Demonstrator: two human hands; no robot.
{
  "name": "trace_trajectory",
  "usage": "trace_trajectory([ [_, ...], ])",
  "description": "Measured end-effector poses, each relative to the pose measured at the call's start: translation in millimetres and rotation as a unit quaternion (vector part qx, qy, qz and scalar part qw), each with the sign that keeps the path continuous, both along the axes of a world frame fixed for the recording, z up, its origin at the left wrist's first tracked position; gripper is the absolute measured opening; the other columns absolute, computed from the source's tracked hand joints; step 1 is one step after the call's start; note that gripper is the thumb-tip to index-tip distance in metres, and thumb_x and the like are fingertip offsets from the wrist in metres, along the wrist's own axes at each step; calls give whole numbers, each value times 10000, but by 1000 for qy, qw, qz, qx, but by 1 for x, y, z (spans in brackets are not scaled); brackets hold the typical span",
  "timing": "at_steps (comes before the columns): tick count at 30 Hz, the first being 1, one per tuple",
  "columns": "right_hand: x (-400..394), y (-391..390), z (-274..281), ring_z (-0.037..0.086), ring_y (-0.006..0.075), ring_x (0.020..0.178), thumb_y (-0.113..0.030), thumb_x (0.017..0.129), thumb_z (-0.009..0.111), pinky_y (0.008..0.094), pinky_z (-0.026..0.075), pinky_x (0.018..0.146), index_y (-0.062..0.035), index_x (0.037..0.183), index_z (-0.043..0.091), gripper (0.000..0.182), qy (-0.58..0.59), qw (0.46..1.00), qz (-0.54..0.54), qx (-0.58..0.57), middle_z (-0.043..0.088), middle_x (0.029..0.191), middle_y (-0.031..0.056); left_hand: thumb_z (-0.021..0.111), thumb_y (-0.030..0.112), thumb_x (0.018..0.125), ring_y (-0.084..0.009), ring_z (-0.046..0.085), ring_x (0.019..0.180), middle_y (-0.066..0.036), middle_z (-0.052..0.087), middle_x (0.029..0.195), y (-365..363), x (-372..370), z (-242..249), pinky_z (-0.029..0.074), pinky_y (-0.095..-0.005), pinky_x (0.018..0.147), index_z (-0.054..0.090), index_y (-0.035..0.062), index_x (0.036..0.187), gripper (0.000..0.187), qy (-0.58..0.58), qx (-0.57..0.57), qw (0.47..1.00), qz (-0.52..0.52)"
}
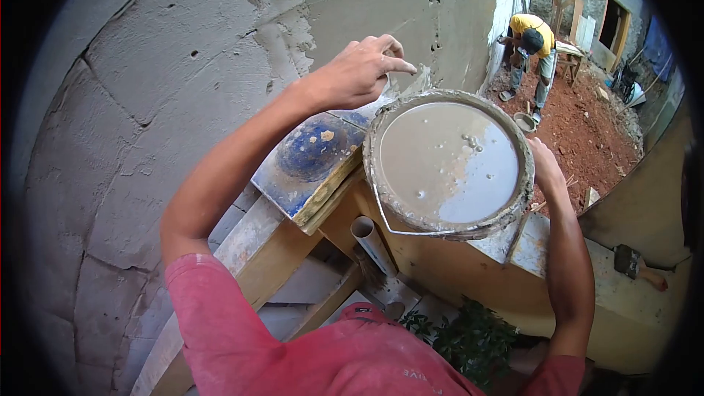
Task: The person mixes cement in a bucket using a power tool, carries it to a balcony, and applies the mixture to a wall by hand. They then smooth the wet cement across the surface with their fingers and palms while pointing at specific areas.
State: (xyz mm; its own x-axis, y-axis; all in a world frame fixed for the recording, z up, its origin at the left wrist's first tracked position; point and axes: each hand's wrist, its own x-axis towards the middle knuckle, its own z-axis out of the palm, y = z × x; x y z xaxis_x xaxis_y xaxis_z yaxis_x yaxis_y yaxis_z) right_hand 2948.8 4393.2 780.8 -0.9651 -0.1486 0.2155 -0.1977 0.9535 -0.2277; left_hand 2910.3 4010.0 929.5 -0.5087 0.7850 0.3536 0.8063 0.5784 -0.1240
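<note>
A round bucket with a mortar-crusted rim and a thin wire handle stands on the ledge in front of me. Greyish-brown liquid with a few bubbles fills it nearly to the rim. My left hand is raised at the bucket's upper left, thumb and index finger apart, with nothing between them. Against the bucket's right side is my right hand; its fingers are mostly hidden behind the rim. Left of the bucket lies a blue-stained board with lumps of dried mortar.
A partly plastered wall rises at the left. Below are a white pipe, a brush and a leafy plant. A brush-like tool lies at right. A co-worker bends over red soil beyond.
</note>
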Motion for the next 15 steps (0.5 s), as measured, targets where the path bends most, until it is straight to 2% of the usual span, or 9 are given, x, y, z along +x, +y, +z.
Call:
trace_trajectory([
  [1, 4, -4, 6, 631, 441, 874, -169, 796, 620, 491, 531, 766, 53, 852, 646, 230, 5, 1000, 2, 8, 645, 880, 279, 488, -48, 777, -288, 455, 1214, -131, 480, 1289, 11, -7, -5, 368, -414, 1008, 631, 119, 1208, 484, 50, -24, 998, -27],
  [2, 1, -2, 1, 638, 433, 858, -151, 800, 613, 487, 535, 757, 53, 843, 650, 212, 11, 1000, 9, 21, 645, 857, 278, 488, -48, 777, -288, 455, 1214, -131, 480, 1289, 22, -13, -9, 368, -414, 1008, 631, 119, 1208, 484, 50, -22, 998, -31],
  [4, -3, 2, -4, 641, 429, 850, -135, 805, 606, 482, 537, 751, 45, 845, 656, 190, 12, 1000, 7, 27, 646, 844, 275, 500, -57, 766, -270, 355, 1319, -119, 415, 1379, 45, -19, -15, 287, -435, 1071, 617, 159, 1248, 541, 118, -77, 988, -58],
  [5, -5, 4, -7, 641, 429, 850, -135, 805, 606, 482, 537, 751, 45, 845, 656, 190, 12, 1000, 4, 29, 646, 844, 275, 503, -47, 765, -268, 299, 1362, -120, 366, 1428, 55, -22, -17, 245, -438, 1099, 604, 183, 1275, 569, 108, -101, 988, -52],
  [8, -8, 8, -10, 642, 425, 849, -128, 810, 602, 481, 537, 750, 40, 841, 658, 180, 15, 999, 13, 28, 647, 849, 272, 490, -37, 775, -264, 288, 1371, -117, 355, 1445, 75, -27, -20, 237, -428, 1103, 595, 182, 1288, 568, 113, -88, 985, -100],
  [15, 1, 0, 3, 639, 421, 855, -123, 816, 600, 485, 533, 760, -8, 910, 660, 160, -4, 999, 10, 42, 647, 866, 265, 486, 10, 816, -239, 268, 1390, -79, 349, 1456, 80, -23, -13, 200, -487, 1119, 651, 220, 1223, 487, 133, -149, 977, -71],
])
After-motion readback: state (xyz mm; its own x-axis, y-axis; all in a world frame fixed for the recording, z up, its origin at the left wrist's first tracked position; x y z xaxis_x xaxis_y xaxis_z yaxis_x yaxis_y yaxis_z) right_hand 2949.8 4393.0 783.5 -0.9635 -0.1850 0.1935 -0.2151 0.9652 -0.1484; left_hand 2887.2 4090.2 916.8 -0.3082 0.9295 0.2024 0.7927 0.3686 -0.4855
